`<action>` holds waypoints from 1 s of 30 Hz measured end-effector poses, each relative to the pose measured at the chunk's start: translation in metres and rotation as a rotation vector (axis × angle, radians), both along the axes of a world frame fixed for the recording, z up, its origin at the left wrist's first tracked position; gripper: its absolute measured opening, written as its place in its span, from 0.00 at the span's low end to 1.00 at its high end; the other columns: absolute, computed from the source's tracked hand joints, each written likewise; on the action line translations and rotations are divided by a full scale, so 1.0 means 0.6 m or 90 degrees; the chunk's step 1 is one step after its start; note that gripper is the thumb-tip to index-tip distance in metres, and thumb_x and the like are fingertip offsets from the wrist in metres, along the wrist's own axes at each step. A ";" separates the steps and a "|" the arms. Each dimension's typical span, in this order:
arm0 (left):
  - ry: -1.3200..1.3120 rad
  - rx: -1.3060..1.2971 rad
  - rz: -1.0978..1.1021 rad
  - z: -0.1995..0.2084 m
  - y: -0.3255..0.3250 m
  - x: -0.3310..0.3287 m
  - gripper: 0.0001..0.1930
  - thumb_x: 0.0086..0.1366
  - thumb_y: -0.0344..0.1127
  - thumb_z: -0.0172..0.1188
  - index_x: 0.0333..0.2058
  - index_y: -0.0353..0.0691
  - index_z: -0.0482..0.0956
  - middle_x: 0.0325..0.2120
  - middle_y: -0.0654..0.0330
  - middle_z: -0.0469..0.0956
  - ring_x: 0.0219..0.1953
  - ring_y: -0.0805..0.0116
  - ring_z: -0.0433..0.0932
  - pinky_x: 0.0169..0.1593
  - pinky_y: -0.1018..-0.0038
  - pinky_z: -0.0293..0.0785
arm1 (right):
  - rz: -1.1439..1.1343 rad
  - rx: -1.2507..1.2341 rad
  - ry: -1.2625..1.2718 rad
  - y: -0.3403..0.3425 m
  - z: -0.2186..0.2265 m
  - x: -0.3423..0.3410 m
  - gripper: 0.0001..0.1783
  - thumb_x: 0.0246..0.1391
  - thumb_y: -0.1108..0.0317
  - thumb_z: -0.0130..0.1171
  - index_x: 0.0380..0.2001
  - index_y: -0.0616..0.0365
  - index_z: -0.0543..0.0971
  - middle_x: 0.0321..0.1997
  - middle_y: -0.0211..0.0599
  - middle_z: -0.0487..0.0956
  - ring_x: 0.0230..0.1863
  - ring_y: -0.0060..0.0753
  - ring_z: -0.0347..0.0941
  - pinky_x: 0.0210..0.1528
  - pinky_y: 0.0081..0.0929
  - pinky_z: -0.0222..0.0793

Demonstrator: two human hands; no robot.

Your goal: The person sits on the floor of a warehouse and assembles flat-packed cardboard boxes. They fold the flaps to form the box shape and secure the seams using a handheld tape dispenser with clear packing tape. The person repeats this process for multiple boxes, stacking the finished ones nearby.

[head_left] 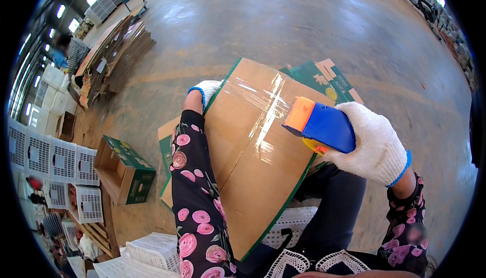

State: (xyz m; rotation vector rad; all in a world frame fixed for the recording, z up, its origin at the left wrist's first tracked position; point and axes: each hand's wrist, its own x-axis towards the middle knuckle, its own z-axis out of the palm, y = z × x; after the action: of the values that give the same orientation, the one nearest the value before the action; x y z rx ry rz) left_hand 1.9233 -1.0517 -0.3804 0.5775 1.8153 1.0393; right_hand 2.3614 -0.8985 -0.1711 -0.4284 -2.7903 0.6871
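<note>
A large cardboard box (pixel 243 136) with green side edges lies tilted in front of me, its plain brown face up. Clear shiny tape runs over part of the seam down its middle. At the box's far left edge my left hand (pixel 206 89), in a white knit glove with a blue cuff, holds the side; its fingertips are hidden behind the edge. My right hand (pixel 372 139), gloved the same way, is closed around a blue and orange tape dispenser (pixel 326 126). The dispenser hangs above the box's right edge, its orange end pointing left over the brown face.
More green printed cardboard (pixel 324 80) shows behind the box. An open green box (pixel 126 171) stands at left, near stacked white plastic crates (pixel 63 161). Flattened cardboard (pixel 114 57) leans in a pile farther back, with a person (pixel 76 52) beside it. White crates (pixel 152 252) are near me.
</note>
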 end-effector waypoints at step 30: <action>0.941 0.055 -0.116 0.049 0.006 0.294 0.29 0.79 0.55 0.42 0.72 0.52 0.68 0.75 0.56 0.63 0.77 0.56 0.58 0.76 0.51 0.48 | -0.085 -0.022 -0.135 0.001 -0.047 0.252 0.34 0.40 0.56 0.78 0.49 0.59 0.77 0.42 0.54 0.83 0.46 0.58 0.83 0.50 0.43 0.80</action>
State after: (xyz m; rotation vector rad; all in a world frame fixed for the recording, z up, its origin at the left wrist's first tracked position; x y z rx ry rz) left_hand 2.0996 -1.0479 -0.3510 1.8422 2.8158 0.4911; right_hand 2.5124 -0.8979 -0.1995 -0.7269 -2.9143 0.6966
